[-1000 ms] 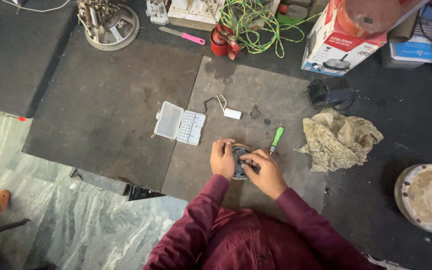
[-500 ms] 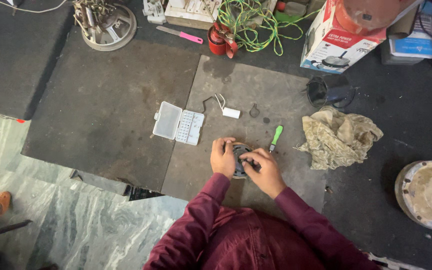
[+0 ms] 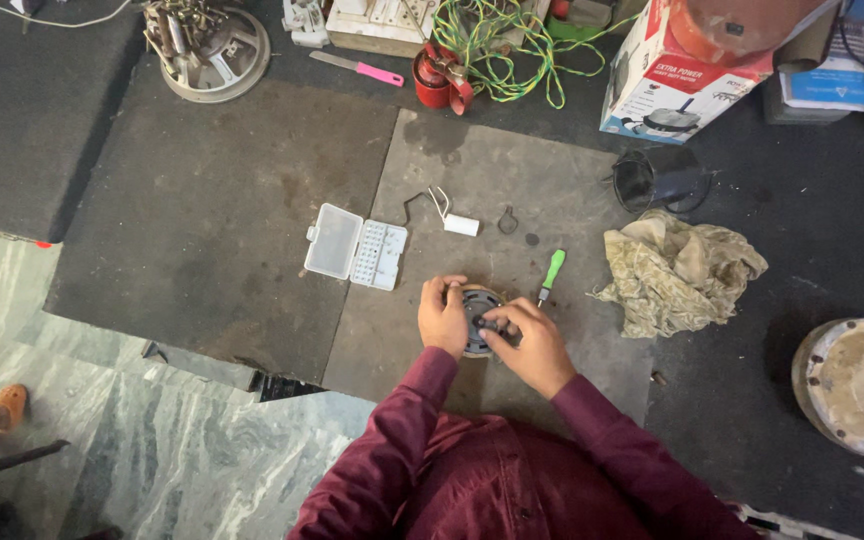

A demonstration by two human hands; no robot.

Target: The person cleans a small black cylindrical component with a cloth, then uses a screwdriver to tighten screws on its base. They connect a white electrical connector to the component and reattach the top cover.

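Work surface: a dark mat (image 3: 222, 210) laid on the floor, with a grey slab section at its centre where the work takes place; pale marbled floor (image 3: 152, 450) shows to the lower left.

Large items: a round, pale, worn metal housing (image 3: 857, 385) sits well apart at the right edge. A printed cardboard box (image 3: 692, 75) stands at the top right, with a dark cup-shaped part (image 3: 657, 180) lying just below it. A crumpled beige rag (image 3: 677, 270) lies to the right of the work. A second round metal assembly (image 3: 207, 45) rests at the top left, and a tangle of yellow-green wire (image 3: 497, 40) at the top centre.

Small items: an open clear plastic case (image 3: 355, 248) of small parts lies to the upper left of the hands. A green-handled screwdriver (image 3: 550, 275) lies just beside the right hand, untouched. A small white component with wire leads (image 3: 457, 222) lies above.

Item in hand: a small round disc-shaped part (image 3: 479, 318), dark with a brassy rim, rests on the slab directly before the person. The left hand (image 3: 442, 318) closes around its left rim, steadying it. The right hand (image 3: 532, 345) lies over its right side, fingertips pinched narrowly at its centre; what they pinch cannot be told.

Handling judgement: the disc appears rigid, metallic and fairly heavy for its size, unlikely to slip on the rough slab. The rim looks the safest hold; any central fittings or windings are likely delicate.
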